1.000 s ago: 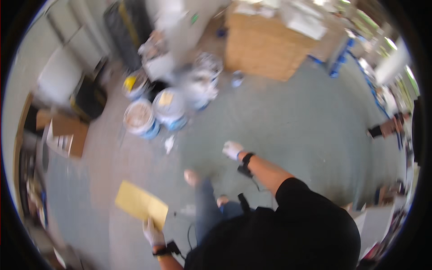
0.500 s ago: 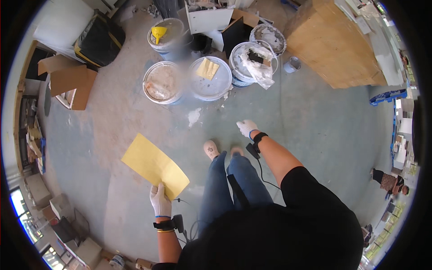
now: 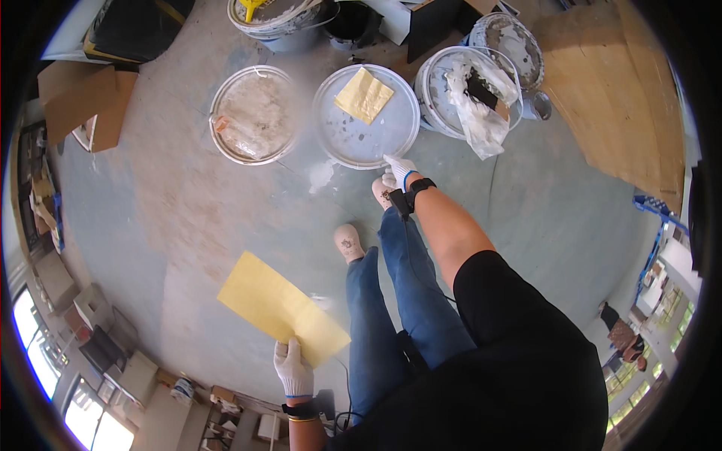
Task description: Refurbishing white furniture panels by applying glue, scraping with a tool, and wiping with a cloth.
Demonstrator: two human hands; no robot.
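White-gloved left hand (image 3: 292,368) is grasping rectangular yellow sheet (image 3: 278,301)
White-gloved right hand (image 3: 399,172) is hovering near round grey lid (image 3: 367,135), grip unclear

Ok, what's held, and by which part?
The left hand holds a yellow sheet by its lower long edge; whether the right hand grips anything is unclear.

Sheet (image 3: 274,301) held in the left hand (image 3: 293,369) by its near edge
Ahead and right of that grip, the right hand (image 3: 398,172) is by the middle bucket's (image 3: 376,146) near rim, paper (image 3: 364,94) on top; left of it a second bucket (image 3: 226,150), right a third bucket (image 3: 440,84) under a plastic bag (image 3: 489,134). Far ahead-left of the grip: a carton (image 3: 114,109).
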